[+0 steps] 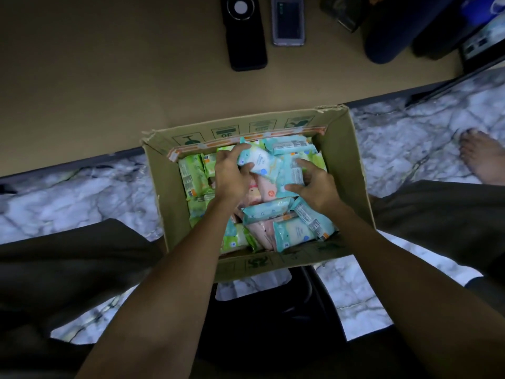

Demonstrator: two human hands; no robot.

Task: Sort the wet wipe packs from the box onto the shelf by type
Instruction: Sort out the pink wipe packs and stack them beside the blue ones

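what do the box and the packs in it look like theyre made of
Box: brown cardboard, matte, with torn, frayed rim edges and printed handling symbols. Packs: likely thin plastic film, slightly glossy; they crinkle, bulge softly and catch light. Their blue, green and pink printing looks sealed on.

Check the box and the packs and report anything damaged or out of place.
The box has a torn, ragged top edge at its far corners, and peeling tape along the far wall. The packs lie jumbled, green, blue and pink mixed at odd angles. Both hands, left hand and right hand, are in the pile. Nothing spilled.
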